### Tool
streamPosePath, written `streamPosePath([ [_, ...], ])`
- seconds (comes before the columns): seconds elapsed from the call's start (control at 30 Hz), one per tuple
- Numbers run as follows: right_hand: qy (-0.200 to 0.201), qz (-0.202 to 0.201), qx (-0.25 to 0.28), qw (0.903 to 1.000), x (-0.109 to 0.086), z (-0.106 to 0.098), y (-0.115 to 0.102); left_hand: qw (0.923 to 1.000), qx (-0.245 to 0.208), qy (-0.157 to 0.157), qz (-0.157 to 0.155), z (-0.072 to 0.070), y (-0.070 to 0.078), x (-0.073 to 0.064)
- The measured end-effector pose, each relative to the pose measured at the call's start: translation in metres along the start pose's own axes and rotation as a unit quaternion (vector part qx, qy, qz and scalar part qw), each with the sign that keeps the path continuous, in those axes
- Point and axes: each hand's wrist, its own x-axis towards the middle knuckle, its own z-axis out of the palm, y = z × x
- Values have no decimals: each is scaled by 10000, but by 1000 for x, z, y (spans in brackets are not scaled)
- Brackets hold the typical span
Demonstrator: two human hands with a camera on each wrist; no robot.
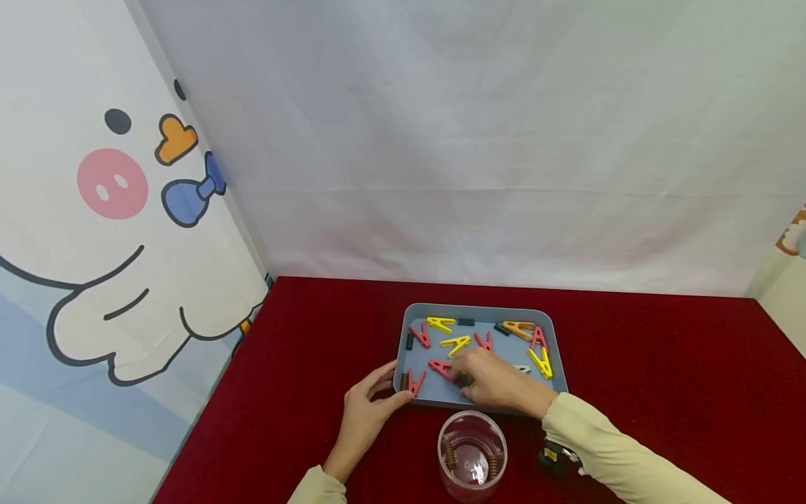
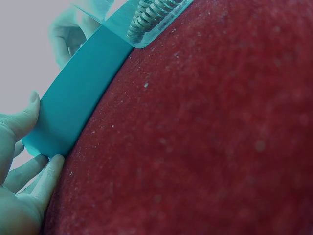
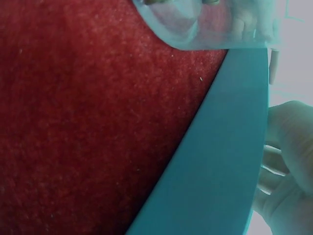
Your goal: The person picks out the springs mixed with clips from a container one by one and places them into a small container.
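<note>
My left hand holds the near left corner of a blue-grey tray, thumb at the rim and fingers along the outer side. Inside the tray my right hand reaches down with curled fingers and pinches a brown spring, partly hidden by the fingers. Around it lie a red clothespin, a yellow clothespin and a white clothespin, partly covered by the hand. Another brown spring lies beside a red clothespin near my left thumb.
In front of the tray stands a clear round container with brown springs inside. Dark springs, an orange clothespin and more clothespins lie toward the tray's far side. A red cloth covers the table; a white curtain hangs behind.
</note>
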Motion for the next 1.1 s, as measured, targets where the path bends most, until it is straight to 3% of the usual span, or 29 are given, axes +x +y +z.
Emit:
streamPosePath([
  [0.3,240,-6,592,9980,-2,-1,5,10000,-63,21,21,0,0,1],
  [0.53,455,-158,675,9966,-5,0,10,10000,-86,5,26,1,0,1],
  [1.07,512,181,1079,9927,-13,-9,2,9999,-123,-5,24,1,-2,1],
  [1.1,509,209,1088,9925,-14,-9,1,9999,-129,-31,3,1,3,0],
])
